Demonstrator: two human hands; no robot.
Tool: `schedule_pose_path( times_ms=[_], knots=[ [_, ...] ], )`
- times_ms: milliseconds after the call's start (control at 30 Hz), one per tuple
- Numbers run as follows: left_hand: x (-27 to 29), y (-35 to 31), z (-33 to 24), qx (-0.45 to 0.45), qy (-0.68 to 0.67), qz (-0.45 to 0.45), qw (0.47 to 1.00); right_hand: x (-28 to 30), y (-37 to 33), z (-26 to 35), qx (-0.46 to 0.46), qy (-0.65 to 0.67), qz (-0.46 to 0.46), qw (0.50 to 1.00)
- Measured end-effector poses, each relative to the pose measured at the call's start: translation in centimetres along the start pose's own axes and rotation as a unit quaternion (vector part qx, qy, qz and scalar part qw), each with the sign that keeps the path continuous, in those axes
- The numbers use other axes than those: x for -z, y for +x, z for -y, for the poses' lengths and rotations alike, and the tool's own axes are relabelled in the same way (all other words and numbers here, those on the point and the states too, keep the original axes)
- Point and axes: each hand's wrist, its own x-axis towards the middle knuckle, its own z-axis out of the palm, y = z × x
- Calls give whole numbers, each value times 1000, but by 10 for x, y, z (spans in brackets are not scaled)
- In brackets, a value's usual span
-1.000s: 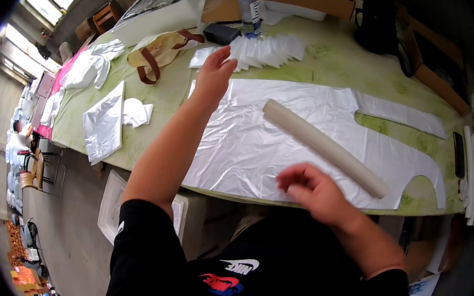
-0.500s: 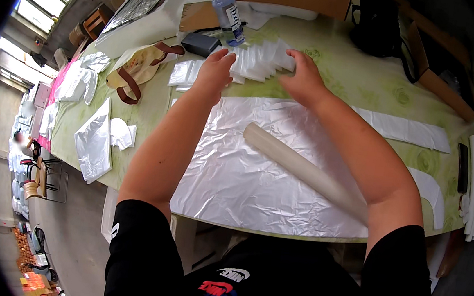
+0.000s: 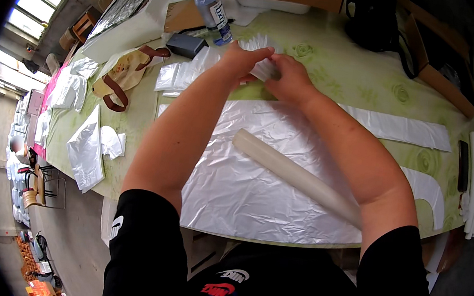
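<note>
At the far side of the table, both hands squeeze a fanned stack of small clear plastic bags [image 3: 259, 42] between them. My left hand [image 3: 241, 61] closes on the stack's left side, and my right hand [image 3: 291, 79] grips its right side. The fingertips are partly hidden behind the plastic. Left of my left hand lie more folded plastic bags [image 3: 176, 77]. Nearer me, a sheet of shiny white plastic film [image 3: 226, 188] is spread out, with a pale roller tube [image 3: 287, 168] lying slantwise on it under my right forearm.
A blue-capped bottle [image 3: 212, 13] and a dark grey box [image 3: 185, 45] stand beyond my left hand. A cream bag with brown handles [image 3: 125, 77] and cut film pieces [image 3: 88, 148] lie left. A black backpack [image 3: 374, 20] and a cardboard box [image 3: 440, 80] are at far right.
My hands have come together from either side. The spread-out row of plastic bags is now gathered into a tighter bunch between them. The whole view has shifted slightly.
</note>
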Motion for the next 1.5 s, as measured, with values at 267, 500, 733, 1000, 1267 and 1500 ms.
schedule_pose_path(
  times_ms=[267, 500, 733, 1000, 1267, 1500],
  knots=[
    [-17, -24, 10, -18, -208, -20, 978, 9, -24, 4, 7, 128, -42, 991],
    [3, -146, 37, -287, -177, 52, 940, 79, -109, 106, -162, 509, 13, 845],
    [12, -259, 107, -407, 75, 28, 910, 38, -214, 140, 1, 328, 84, 941],
    [-4, -284, 153, -294, -124, 102, 942, -16, -253, 119, -21, 330, 55, 942],
    [-1, -287, 173, -338, 90, 93, 932, -21, -268, 122, 42, 280, 51, 958],
    [-1, -292, 166, -292, 189, -1, 938, -28, -264, 127, -24, 380, 42, 924]
  ],
)
